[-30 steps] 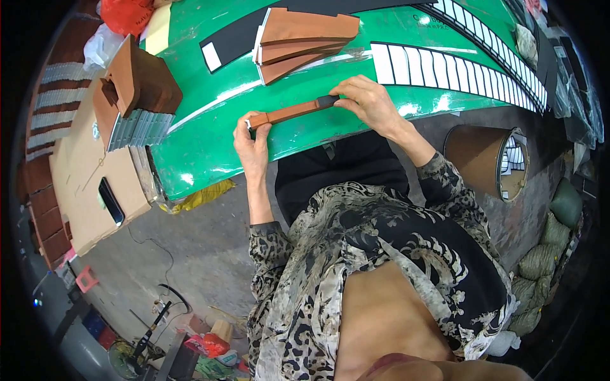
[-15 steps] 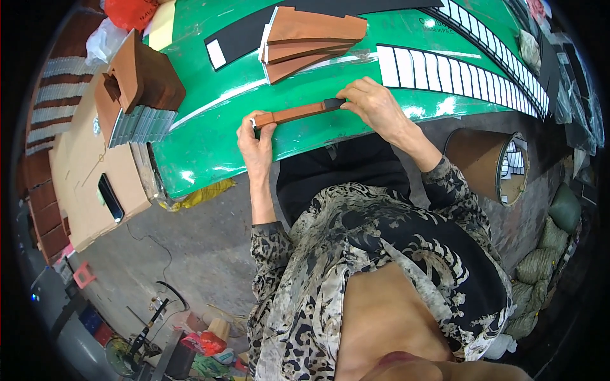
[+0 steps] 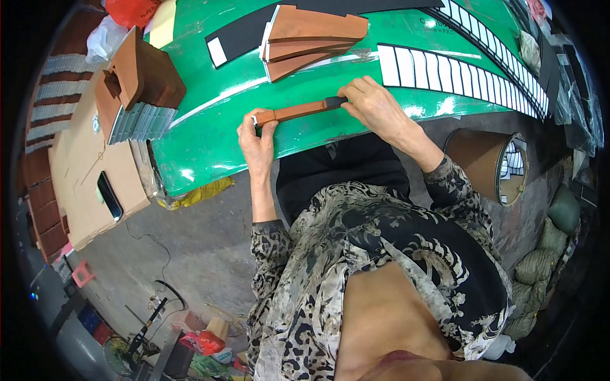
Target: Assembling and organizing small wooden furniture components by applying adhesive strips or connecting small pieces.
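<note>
Fingers of both hands hold one long brown strip (image 3: 298, 110), which lies almost flat just above the near edge of the green surface (image 3: 210, 136). The left hand (image 3: 257, 141) closes on the strip's left end, thumb on top, other fingers curled below. The right hand (image 3: 375, 105) pinches the right end, where a black piece (image 3: 335, 101) sits on the strip; its fingertips are bent down onto it. Beyond the strip lies a stack of brown wedge-shaped pieces (image 3: 314, 35). To its right a row of white rectangles on black backing (image 3: 438, 66) runs along the surface.
</note>
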